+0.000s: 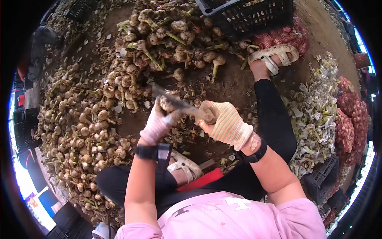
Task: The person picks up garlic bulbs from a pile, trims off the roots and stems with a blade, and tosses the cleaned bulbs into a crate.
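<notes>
- Right glove (227, 124): striped in pale orange and yellow-green, with a whitish-pink cuff.
- Left glove (156, 125): pale pink and whitish.
- Knife (184, 106): dark grey blade, brown handle.
- Held bulb (166, 104): off-white with brown.
- Garlic heap (85, 119): tan and cream, flecked with green.
- Person's shirt (223, 217): pink, with white and dark grey lettering.
- Trousers (274, 115): solid black.
- Wristbands (258, 153): black.
- Sandals (266, 53): cream.
- Large crate (254, 18): black.
- Net bags (354, 115): red.
- Leafy scraps (316, 119): whitish and pale green.
- Soil (129, 124): brown.

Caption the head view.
Gloved left hand holds pale round garlic bulb; striped-gloved right hand holds long grey bladed tool.
</notes>
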Tool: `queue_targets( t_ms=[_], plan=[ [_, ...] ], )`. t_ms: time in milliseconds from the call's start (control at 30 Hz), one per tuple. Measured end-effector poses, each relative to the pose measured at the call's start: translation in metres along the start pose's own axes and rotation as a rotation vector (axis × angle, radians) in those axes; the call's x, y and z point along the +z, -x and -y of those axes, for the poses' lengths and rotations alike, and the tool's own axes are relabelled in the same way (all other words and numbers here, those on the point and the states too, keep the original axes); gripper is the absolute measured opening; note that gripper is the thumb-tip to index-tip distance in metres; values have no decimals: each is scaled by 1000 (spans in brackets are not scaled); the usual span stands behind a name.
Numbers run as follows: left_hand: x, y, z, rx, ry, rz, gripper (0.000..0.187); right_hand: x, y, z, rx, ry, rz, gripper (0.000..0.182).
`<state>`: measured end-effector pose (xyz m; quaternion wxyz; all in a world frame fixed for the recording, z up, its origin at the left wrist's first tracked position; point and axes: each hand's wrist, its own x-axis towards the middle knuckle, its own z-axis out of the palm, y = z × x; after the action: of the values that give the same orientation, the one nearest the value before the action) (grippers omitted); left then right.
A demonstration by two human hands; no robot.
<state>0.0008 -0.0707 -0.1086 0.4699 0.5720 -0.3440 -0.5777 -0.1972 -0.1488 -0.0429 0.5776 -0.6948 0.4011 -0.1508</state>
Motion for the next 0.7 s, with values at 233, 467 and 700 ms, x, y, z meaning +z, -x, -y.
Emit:
queue_targets(
  t_ms=[233, 467, 700],
  plan=[
    [9, 68, -28, 289, -123, -4, 64, 11, 14, 24, -269, 576, 217, 25],
    [37, 88, -58, 131, 288, -8, 44, 9, 23, 17, -441, 497, 131, 27],
    [60, 100, -81, 160, -266, 77, 54, 0, 5, -21, -699, 296, 85, 21]
  ],
)
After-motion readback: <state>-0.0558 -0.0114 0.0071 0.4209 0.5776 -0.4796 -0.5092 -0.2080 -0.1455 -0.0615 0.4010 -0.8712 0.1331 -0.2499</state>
